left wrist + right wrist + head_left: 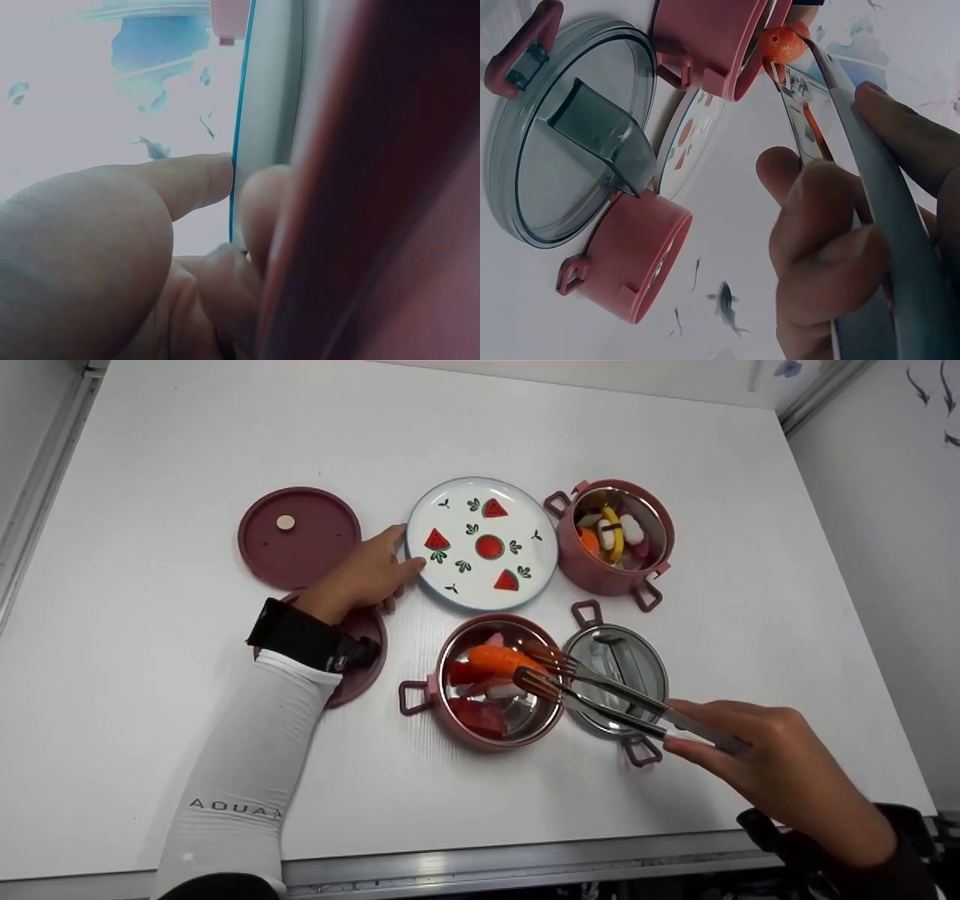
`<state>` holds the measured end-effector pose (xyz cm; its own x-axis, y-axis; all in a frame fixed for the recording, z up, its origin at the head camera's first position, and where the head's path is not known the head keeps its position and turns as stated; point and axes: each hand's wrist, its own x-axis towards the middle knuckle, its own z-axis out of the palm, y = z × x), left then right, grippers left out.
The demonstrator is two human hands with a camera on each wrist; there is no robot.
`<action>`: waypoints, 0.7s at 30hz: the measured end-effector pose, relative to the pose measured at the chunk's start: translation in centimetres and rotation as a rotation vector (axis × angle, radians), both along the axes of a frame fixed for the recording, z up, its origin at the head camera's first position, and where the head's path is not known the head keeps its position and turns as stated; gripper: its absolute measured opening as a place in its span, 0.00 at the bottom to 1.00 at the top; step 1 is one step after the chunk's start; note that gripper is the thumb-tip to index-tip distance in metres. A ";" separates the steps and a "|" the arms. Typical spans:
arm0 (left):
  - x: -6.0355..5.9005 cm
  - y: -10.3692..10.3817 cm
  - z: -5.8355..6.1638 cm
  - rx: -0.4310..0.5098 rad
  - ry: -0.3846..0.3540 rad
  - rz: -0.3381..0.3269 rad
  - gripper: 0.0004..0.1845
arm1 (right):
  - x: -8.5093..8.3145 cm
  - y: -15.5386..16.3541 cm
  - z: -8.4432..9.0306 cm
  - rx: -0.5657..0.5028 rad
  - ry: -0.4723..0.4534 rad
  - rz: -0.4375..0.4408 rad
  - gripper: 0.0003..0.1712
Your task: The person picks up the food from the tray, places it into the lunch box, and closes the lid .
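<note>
In my right hand (pixel 772 757) I hold metal tongs (pixel 637 709) with fork-like ends. Those ends reach into the near pot (pixel 495 746) and clasp an orange carrot-like piece (pixel 495 658); the right wrist view shows this piece beside the pot's mouth. Red and pink food pieces (pixel 480 717) lie inside the same pot. My left hand (pixel 371 566) grips the left edge of a white plate (pixel 484 592) painted with watermelons, its thumb over the rim. The left wrist view has fingertips against the plate's blue-edged rim (pixel 238 112).
A second pink pot (pixel 600 577) with toy food stands right of the plate. A clear lid (pixel 652 664) with pink handles lies beside the near pot. Two maroon round pieces lie at left: one (pixel 322 540) with a pale knob, the other (pixel 367 675) partly under my left wrist.
</note>
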<state>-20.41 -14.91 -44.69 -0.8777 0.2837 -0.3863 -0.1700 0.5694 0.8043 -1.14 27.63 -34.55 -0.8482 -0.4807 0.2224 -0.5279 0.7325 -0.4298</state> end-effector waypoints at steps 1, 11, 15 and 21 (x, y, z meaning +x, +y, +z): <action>0.0 0.0 0.0 0.002 0.002 0.001 0.36 | 0.0 0.0 0.0 0.003 0.001 -0.001 0.26; 0.1 0.1 0.1 0.020 0.004 0.004 0.35 | -0.5 0.3 0.2 -0.026 -0.002 -0.059 0.26; 0.0 0.1 0.1 0.017 0.009 -0.004 0.36 | -1.3 0.6 -0.2 -0.081 0.060 -0.105 0.29; 0.1 -0.1 -0.1 0.002 0.010 -0.003 0.36 | -4.8 1.9 -1.0 -0.077 0.157 -0.239 0.20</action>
<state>-20.27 -15.05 -44.81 -0.8808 0.2870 -0.3767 -0.1600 0.5682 0.8072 -5.93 29.55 -35.56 -0.8875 -0.2483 0.3881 -0.4090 0.8124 -0.4157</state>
